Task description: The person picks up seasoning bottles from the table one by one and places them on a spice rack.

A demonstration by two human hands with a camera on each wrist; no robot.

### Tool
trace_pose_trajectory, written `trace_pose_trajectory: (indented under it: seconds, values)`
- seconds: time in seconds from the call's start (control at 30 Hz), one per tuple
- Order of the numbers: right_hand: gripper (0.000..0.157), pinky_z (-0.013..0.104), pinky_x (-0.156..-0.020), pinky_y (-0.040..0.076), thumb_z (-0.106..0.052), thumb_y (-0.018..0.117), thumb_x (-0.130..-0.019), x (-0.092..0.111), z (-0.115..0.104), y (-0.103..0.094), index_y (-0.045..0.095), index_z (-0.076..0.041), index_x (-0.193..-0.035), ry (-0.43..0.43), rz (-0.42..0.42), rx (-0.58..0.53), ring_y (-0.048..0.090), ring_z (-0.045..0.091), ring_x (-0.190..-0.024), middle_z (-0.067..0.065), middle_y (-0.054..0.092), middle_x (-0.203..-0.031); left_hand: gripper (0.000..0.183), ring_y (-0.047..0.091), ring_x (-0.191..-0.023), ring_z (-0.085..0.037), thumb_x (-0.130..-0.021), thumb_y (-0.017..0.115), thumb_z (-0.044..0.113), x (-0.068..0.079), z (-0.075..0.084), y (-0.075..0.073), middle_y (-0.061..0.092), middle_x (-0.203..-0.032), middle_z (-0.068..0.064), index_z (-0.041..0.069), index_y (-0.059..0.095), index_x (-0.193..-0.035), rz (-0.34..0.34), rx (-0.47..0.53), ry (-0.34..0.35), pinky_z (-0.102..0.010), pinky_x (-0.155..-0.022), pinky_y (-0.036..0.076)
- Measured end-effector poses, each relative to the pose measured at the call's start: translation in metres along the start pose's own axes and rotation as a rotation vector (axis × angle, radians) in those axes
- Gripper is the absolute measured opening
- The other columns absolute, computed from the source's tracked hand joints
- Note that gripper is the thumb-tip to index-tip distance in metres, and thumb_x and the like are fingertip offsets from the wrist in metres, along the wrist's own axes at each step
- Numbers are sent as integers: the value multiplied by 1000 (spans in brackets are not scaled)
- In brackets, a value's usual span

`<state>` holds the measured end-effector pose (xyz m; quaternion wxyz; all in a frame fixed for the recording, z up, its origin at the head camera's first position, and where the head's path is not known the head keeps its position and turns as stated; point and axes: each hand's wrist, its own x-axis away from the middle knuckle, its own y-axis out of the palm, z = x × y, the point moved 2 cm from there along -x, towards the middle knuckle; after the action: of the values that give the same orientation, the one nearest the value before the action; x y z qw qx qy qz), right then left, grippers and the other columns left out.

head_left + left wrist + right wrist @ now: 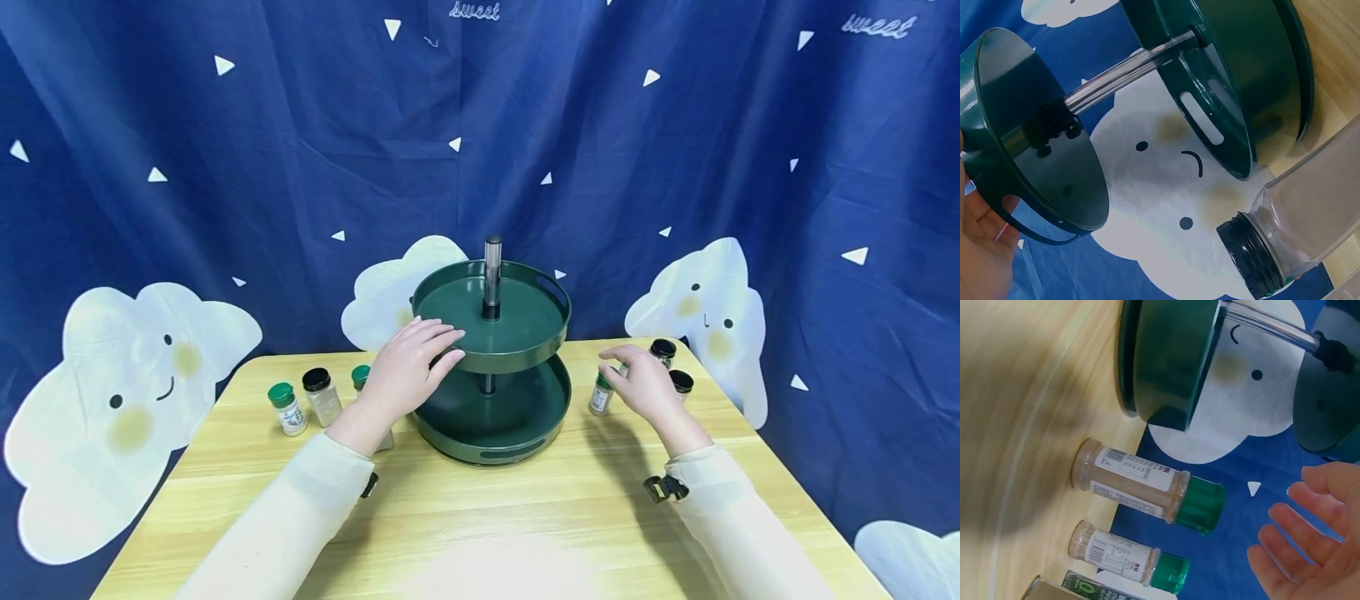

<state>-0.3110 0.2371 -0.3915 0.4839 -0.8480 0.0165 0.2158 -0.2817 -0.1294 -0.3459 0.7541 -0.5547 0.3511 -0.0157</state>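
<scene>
Left hand (416,362), fingers extended, at upper rim of two-tier round dark-green tray (517,358); right hand (641,383) spread, near green-capped clear jar (599,402).

A deep blue cloth (300,167) hangs in soft folds behind the desk (465,508) and along its sides, printed with large smiling white clouds (75,417), scattered white triangles (392,28) and "sweet" lettering (475,11), while bright glare (502,573) whitens the pale, wood-grained desktop's near edge.

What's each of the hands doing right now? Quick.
Left hand: open, at the rim of the upper tray.
Right hand: open, holding nothing, near a green-capped shaker.
</scene>
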Motion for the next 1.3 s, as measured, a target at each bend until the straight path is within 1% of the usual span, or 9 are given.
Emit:
trace_pose_trajectory:
  seconds: [0.1, 0.23, 0.5, 0.83, 1.03, 1.3]
  values:
    - [27, 58, -92, 49, -16, 66, -97, -1, 2, 3, 71, -1, -118, 1, -4, 13, 63, 41, -104, 22, 66, -123, 43, 47, -137, -24, -102, 55, 44, 0, 0, 0, 61, -138, -2, 19, 64, -136, 4, -1, 2, -41, -122, 25]
    - [25, 59, -96, 47, -13, 68, -95, -2, 7, 9, 71, 0, -116, -10, 1, 25, 60, 43, -114, 22, 66, -122, 44, 47, -137, -23, -102, 55, 44, -1, 1, 0, 61, -138, -2, 19, 64, -136, 3, 0, -1, -42, -121, 26]
    - [24, 58, -95, 48, -10, 70, -92, -2, 14, 18, 72, 0, -113, -22, 32, 29, 61, 43, -111, 21, 67, -118, 44, 47, -138, -23, -102, 54, 44, -1, 0, 1, 61, -138, -1, 19, 64, -136, 8, 2, 0, -42, -122, 25]
    - [24, 57, -97, 48, -9, 71, -91, -4, 21, 27, 72, 2, -112, -42, 42, 42, 61, 42, -110, 21, 68, -116, 43, 46, -138, -23, -102, 54, 44, -1, 1, -1, 61, -139, -1, 19, 64, -136, 10, 4, 5, -40, -122, 23]
    - [25, 58, -95, 48, -10, 72, -90, -3, 25, 33, 72, 2, -112, -38, 50, 53, 60, 43, -111, 22, 67, -117, 44, 46, -138, -23, -102, 54, 45, -1, 0, 0, 61, -138, -1, 19, 64, -136, 14, 5, 9, -40, -122, 23]
    - [25, 57, -93, 50, -7, 74, -87, -3, 29, 38, 72, 2, -110, -48, 63, 45, 61, 43, -108, 22, 67, -115, 43, 46, -138, -23, -102, 54, 44, 0, 0, 1, 61, -138, -1, 19, 64, -136, 13, 5, 6, -41, -122, 24]
